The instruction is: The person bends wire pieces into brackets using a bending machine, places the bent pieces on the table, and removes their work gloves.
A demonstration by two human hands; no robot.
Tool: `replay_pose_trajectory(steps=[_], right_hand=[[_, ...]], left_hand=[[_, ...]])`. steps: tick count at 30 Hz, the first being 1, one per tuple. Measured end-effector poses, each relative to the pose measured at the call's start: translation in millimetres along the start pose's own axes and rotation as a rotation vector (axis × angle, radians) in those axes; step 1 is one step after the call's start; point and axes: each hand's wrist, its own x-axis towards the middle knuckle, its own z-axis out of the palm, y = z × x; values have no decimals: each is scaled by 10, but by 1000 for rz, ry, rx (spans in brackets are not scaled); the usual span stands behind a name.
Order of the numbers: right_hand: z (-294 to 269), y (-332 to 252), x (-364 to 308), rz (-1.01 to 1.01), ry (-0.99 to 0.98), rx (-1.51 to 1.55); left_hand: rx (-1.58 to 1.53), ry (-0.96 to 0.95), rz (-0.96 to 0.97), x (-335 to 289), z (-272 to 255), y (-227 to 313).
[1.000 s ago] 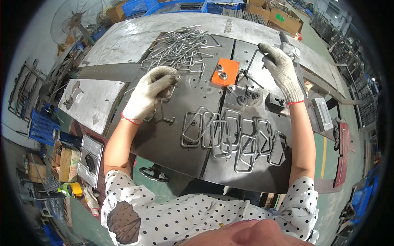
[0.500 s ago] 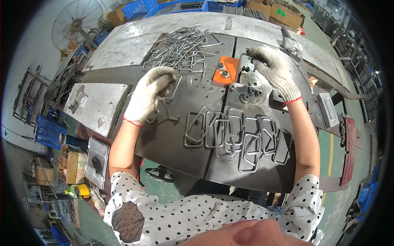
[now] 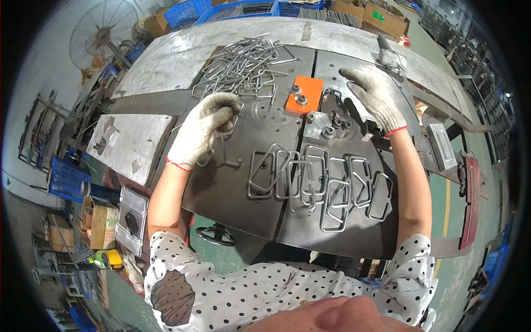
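My left hand (image 3: pixel 213 119), in a white knit glove, is closed on bent metal rods (image 3: pixel 230 160) whose ends show beneath and beside it; the fingers hide how many. My right hand (image 3: pixel 373 94), also gloved, hovers above the right of a bolted steel fixture (image 3: pixel 326 128), thumb apart from the fingers and nothing seen between them. An orange block (image 3: pixel 305 95) with bolts stands at the fixture's left. A black piece (image 3: pixel 370 130) shows below my right wrist. Several bent rectangular wire frames (image 3: pixel 336 205) lie overlapping on the dark metal table (image 3: pixel 238 193) nearer me.
A tangled heap of bent rods (image 3: pixel 243 63) lies at the far left of the table. A tool with a wrapped handle (image 3: pixel 391 58) lies far right. A pale board (image 3: pixel 133 144) adjoins the table's left, and a handwheel (image 3: pixel 215 235) sits under its front edge.
My right hand has shifted slightly right, off the fixture. The bright metal part under its fingers has gone from beside the orange block, where a darker gap shows. My left hand has barely moved.
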Motion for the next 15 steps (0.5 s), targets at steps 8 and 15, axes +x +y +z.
replay_pose_trajectory(steps=[8,15], right_hand=[[104,119,-114,-162,-123,-362],[158,174,-107,-158,-124,-365]], left_hand=[[-271,-1,49,65,-32,1],[-31,-189,207,556,612,513]])
